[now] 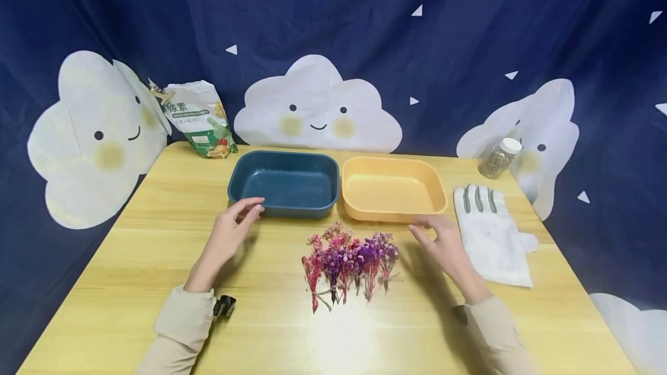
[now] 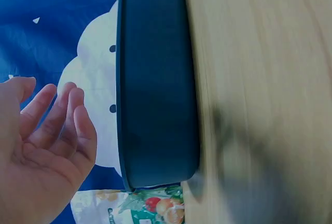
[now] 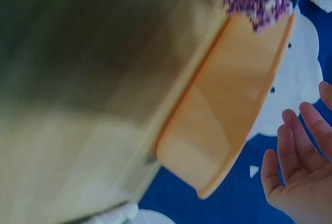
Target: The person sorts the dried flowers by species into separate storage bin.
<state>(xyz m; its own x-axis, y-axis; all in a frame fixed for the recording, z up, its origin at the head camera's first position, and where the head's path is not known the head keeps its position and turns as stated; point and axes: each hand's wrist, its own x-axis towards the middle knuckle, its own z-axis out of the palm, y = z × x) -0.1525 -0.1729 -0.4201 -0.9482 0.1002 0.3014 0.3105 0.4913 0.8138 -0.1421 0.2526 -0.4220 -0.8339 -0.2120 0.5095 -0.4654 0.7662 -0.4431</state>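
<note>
In the head view my left hand [image 1: 229, 237] hovers by the front left corner of a dark blue bin [image 1: 297, 212], fingers loosely bent and holding nothing; the left wrist view shows this hand [image 2: 52, 146] apart from the bin wall [image 2: 158, 84]. My right hand [image 1: 445, 247] is near the front right corner of a yellow bin [image 1: 385, 216], relaxed and holding nothing; in the right wrist view the hand [image 3: 303, 162] stands apart from the bin [image 3: 218, 105]. Between the hands several small bunches of pink and purple dried flowers [image 1: 341, 262] lie on the table.
A white glove [image 1: 492, 242] with grey stripes lies at the right. Behind it stands a jar [image 1: 499, 160] with a white lid. A white and green bag [image 1: 200, 123] stands at the back left. A dark blue cloud-print curtain [image 1: 281, 16] hangs behind the wooden table [image 1: 260, 334].
</note>
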